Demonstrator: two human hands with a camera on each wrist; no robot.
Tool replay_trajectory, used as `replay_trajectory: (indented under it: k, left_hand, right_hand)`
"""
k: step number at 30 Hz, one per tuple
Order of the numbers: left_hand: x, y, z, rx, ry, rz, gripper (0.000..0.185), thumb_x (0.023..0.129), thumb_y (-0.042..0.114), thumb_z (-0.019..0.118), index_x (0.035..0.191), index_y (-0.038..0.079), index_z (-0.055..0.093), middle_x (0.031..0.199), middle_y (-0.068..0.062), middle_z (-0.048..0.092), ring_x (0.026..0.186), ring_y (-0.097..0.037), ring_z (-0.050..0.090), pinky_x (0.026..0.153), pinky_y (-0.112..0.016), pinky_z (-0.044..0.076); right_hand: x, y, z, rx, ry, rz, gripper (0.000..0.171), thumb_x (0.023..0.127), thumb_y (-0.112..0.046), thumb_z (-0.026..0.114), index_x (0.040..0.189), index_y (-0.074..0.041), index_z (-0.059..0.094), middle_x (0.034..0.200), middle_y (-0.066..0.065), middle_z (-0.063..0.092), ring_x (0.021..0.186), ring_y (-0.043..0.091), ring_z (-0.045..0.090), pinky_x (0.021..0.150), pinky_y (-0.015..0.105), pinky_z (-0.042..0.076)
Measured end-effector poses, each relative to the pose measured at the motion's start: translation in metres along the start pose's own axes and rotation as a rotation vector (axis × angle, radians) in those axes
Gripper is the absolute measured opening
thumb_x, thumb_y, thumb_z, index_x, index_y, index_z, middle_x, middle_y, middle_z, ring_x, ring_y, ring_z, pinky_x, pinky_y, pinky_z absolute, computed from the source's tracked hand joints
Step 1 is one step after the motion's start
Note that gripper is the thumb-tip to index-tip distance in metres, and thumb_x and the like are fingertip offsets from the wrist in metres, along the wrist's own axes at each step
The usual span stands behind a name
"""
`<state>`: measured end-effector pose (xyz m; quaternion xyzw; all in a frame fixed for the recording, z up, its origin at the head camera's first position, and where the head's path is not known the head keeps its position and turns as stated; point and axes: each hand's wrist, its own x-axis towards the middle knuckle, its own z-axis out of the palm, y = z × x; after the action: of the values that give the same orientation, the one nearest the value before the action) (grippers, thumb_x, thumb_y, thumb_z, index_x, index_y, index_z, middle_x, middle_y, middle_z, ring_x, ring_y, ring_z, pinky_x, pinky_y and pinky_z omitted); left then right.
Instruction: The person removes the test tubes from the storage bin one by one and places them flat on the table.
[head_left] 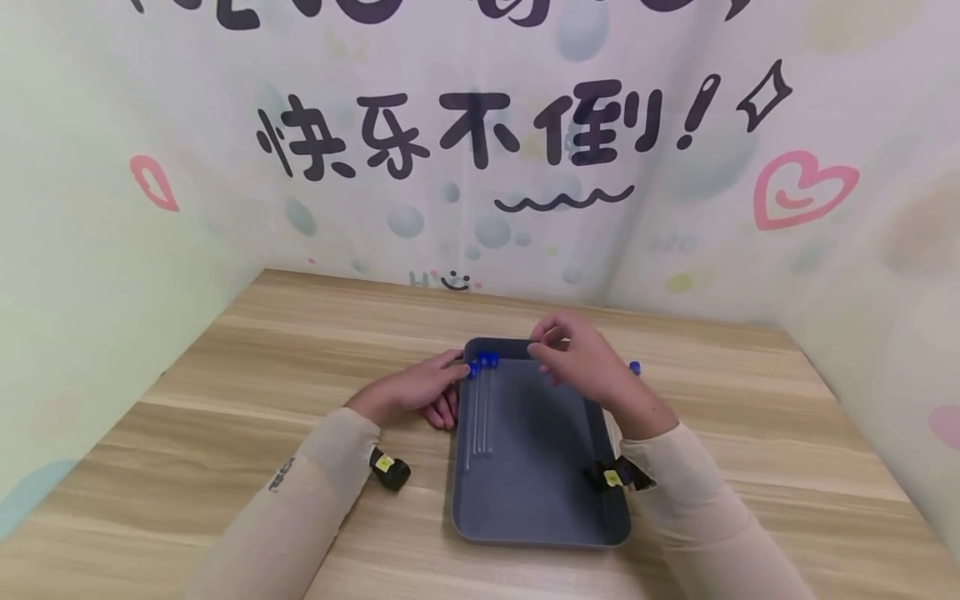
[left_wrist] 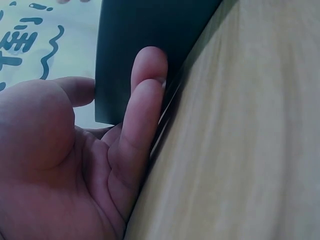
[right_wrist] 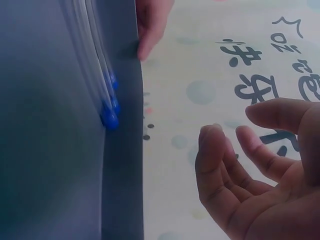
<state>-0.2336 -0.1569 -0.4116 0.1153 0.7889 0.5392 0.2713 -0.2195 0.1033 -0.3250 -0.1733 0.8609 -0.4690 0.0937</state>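
Touching the left wall of a dark-grey rectangular tray (head_left: 540, 500) with the left hand (head_left: 416, 387) — with fingers straight, unclenched. Hovering over its far right corner with the right hand (head_left: 577, 362), loosely bent, grasping nothing. Can see slender transparent blue-ended rods (head_left: 480, 417) inside — along the left wall.

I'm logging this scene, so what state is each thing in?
Tray: open side up, on the table.
Sticks: three, blue-ended, lying in the tray along its left wall.
Blue thing: outside the tray on the right, partly hidden.
Left hand: holding the tray's left wall.
Right hand: above the tray's far end, fingers loosely curled, holding nothing.
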Motion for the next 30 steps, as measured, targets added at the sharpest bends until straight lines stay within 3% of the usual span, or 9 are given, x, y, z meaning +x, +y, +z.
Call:
replay_trajectory:
  k: [7, 14, 30]
  left_hand:
    - [0.001, -0.003, -0.001, -0.002, -0.003, -0.011, 0.051, 0.109, 0.038, 0.034, 0.158, 0.030, 0.020, 0.077, -0.011, 0.065, 0.058, -0.018, 0.068, 0.055, -0.030, 0.059]
    - [0.001, -0.003, -0.002, -0.005, -0.011, -0.010, 0.052, 0.109, 0.038, 0.035, 0.158, 0.029, 0.020, 0.077, -0.011, 0.066, 0.059, -0.018, 0.068, 0.055, -0.030, 0.059]
    - [0.000, 0.000, -0.001, 0.005, -0.004, -0.001, 0.051, 0.110, 0.037, 0.034, 0.158, 0.026, 0.021, 0.077, -0.012, 0.066, 0.058, -0.018, 0.068, 0.054, -0.030, 0.059]
  right_hand:
    - [0.009, -0.004, 0.015, -0.006, -0.017, -0.014, 0.021, 0.099, -0.016, 0.058, 0.116, -0.002, 0.057, 0.102, 0.017, 0.065, 0.086, 0.038, 0.067, 0.071, 0.043, 0.062]
    - [0.013, -0.002, 0.028, -0.003, -0.031, -0.015, 0.019, 0.100, -0.017, 0.059, 0.114, -0.005, 0.057, 0.104, 0.024, 0.065, 0.074, 0.026, 0.067, 0.071, 0.045, 0.061]
    - [0.021, 0.017, 0.046, 0.026, -0.057, 0.053, 0.015, 0.099, -0.016, 0.060, 0.111, -0.007, 0.057, 0.110, 0.023, 0.065, 0.069, 0.020, 0.066, 0.066, 0.037, 0.061]
